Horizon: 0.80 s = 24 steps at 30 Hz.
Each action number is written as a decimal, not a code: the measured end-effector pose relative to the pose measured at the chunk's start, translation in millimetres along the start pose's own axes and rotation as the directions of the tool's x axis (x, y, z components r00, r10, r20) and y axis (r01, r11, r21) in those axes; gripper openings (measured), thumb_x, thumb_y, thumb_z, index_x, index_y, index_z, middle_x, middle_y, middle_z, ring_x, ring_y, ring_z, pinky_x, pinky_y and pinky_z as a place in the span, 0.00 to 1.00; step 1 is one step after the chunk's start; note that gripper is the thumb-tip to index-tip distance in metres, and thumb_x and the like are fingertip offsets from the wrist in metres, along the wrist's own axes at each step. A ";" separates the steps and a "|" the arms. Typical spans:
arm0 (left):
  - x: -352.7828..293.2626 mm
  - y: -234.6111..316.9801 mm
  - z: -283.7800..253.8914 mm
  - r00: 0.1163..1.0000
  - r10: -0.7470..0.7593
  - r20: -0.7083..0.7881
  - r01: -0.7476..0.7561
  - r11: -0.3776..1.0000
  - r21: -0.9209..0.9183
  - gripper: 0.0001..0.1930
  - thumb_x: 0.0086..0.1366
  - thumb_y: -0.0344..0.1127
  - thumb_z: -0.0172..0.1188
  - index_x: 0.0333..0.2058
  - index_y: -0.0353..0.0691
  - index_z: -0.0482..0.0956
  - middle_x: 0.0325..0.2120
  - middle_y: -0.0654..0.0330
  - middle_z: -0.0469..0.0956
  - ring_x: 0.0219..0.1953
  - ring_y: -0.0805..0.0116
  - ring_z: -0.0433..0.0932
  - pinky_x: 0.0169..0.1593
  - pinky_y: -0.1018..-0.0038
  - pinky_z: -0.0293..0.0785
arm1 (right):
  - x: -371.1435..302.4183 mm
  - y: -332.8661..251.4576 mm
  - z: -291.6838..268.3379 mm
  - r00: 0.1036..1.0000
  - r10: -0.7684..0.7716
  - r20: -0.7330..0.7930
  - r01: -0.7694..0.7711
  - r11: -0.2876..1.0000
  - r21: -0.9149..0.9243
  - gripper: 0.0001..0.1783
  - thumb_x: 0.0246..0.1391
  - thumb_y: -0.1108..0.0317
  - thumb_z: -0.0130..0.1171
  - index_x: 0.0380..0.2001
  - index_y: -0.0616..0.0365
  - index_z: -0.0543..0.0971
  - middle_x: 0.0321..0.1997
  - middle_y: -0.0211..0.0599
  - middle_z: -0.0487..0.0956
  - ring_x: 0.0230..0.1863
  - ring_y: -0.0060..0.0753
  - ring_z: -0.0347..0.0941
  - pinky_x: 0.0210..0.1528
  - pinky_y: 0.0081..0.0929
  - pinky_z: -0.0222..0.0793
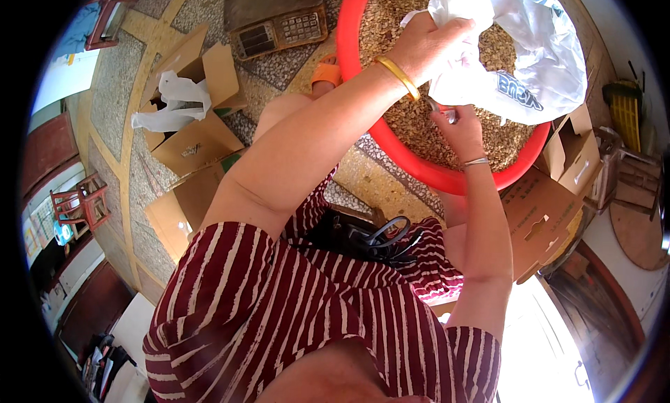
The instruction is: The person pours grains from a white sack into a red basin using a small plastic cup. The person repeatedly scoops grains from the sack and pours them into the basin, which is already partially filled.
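A large round basin with a red rim [419,164] holds a bed of small, light-brown dried pieces. Over its far right part hangs a thin white plastic bag [551,61] with dark print. My left hand [429,48], with a gold bangle at the wrist, is closed on the gathered edge of this bag. Below it, over the dried pieces, my right hand [462,132] is closed, with a silver bracelet at its wrist. A small shiny bit shows at its fingertips, too small and bright to name.
A digital scale [278,26] stands on the floor beyond the basin's left side. An open cardboard box [199,145] with a white plastic bag [183,99] on it is at the left. More cardboard [544,214] lies right of the basin, near a wooden stool [631,176].
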<state>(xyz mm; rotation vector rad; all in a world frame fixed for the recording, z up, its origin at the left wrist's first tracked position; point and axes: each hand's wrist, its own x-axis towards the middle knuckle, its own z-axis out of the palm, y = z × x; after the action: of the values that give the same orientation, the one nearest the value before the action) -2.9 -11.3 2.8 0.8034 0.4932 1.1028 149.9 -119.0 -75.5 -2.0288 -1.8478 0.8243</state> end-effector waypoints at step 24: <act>-15.7 4.8 0.0 0.941 -0.176 0.290 0.045 0.911 0.409 0.17 0.55 0.40 0.57 0.39 0.33 0.73 0.31 0.59 0.77 0.33 0.73 0.76 0.37 0.75 0.74 | -0.9 -23.3 -118.8 0.866 0.274 -0.418 0.216 0.548 0.808 0.19 0.50 0.72 0.56 0.46 0.68 0.69 0.40 0.40 0.74 0.40 0.26 0.72 0.44 0.23 0.70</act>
<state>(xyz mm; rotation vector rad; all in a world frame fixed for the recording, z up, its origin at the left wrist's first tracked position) -11.8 -24.7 6.0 1.2741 0.4858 0.7491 199.2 -96.2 32.7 -1.4066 -0.8183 0.8414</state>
